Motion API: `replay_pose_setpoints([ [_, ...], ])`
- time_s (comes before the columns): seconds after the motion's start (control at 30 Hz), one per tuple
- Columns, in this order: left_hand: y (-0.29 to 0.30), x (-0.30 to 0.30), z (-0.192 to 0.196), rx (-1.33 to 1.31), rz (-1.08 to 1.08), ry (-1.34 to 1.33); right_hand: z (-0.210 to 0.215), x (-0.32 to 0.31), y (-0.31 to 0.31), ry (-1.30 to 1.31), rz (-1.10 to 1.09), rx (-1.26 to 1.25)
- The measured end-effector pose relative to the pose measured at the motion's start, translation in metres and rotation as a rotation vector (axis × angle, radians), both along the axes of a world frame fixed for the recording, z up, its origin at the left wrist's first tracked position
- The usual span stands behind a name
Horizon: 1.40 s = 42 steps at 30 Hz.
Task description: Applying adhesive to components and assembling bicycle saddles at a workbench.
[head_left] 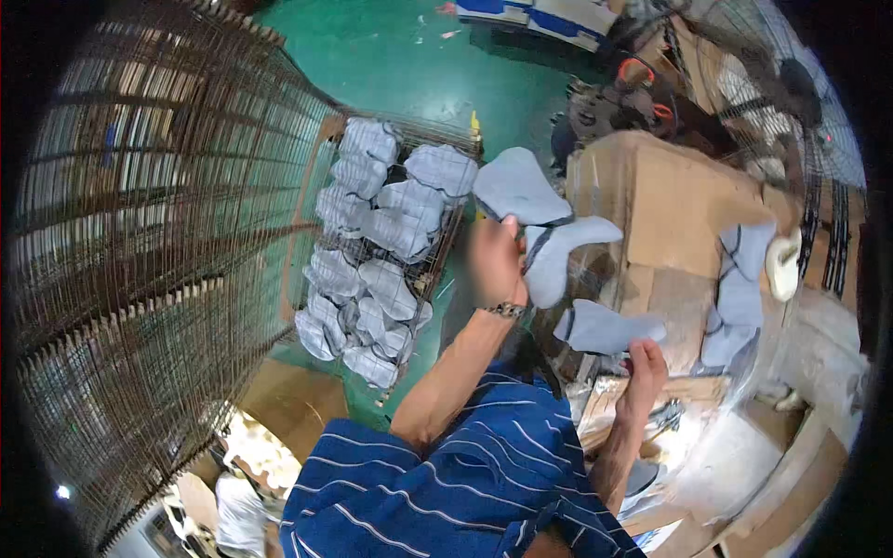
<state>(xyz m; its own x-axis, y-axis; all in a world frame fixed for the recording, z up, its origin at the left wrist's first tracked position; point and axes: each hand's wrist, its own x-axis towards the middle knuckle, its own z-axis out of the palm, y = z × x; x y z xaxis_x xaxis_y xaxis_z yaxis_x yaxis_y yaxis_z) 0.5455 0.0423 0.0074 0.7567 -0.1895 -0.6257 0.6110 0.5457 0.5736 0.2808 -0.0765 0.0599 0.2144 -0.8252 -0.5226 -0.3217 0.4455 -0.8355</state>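
Note:
My left hand (499, 265), a bracelet at its wrist, is closed on a grey sock (521, 186) with a dark band. A second grey sock (551, 270) hangs beside the same fingers; whether they grip it too, I cannot tell. Lower right, the fingers of my right hand (644, 372) pinch the pale end of another grey sock (605, 328), which stretches leftward along the box edge. More grey socks (741, 288) lie in a column at the right of the cardboard box (674, 214).
Left of my arm, a wire basket (433, 274) holds several bundles of grey socks (381, 200). Tall wire racks (167, 205) line the left side. A white slipper-like object (783, 265) lies at the right. Blue and white boxes (539, 14) sit on the green floor (400, 56).

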Motion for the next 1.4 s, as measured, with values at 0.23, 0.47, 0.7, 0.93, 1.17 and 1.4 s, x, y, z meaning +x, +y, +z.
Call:
replay_pose_setpoints([
  [0.23, 0.121, 0.161, -0.065, 0.129, 0.536, 0.031, -0.066, 0.283, 0.036, 0.064, 0.628, 0.033],
  [0.47, 0.287, 0.296, -0.216, 0.212, 0.883, -0.151, -0.181, 0.563, 0.112, -0.028, 1.095, -0.119],
  [0.7, 0.399, 0.332, -0.497, 0.108, 1.002, 0.433, -0.476, 0.756, 0.171, 0.301, 1.693, -0.406],
  [0.93, 0.455, 0.282, -0.652, 0.936, -0.009, 0.036, -0.584, 0.68, 0.185, 0.172, 1.413, -0.753],
  [1.17, 0.48, 0.251, -0.653, 1.458, -0.385, -0.082, -0.512, 0.549, 0.114, 0.298, 1.184, -0.288],
  [1.4, 0.438, 0.292, -0.578, 1.732, -1.035, -0.52, -0.411, 0.325, 0.069, 0.604, 1.168, -0.135],
])
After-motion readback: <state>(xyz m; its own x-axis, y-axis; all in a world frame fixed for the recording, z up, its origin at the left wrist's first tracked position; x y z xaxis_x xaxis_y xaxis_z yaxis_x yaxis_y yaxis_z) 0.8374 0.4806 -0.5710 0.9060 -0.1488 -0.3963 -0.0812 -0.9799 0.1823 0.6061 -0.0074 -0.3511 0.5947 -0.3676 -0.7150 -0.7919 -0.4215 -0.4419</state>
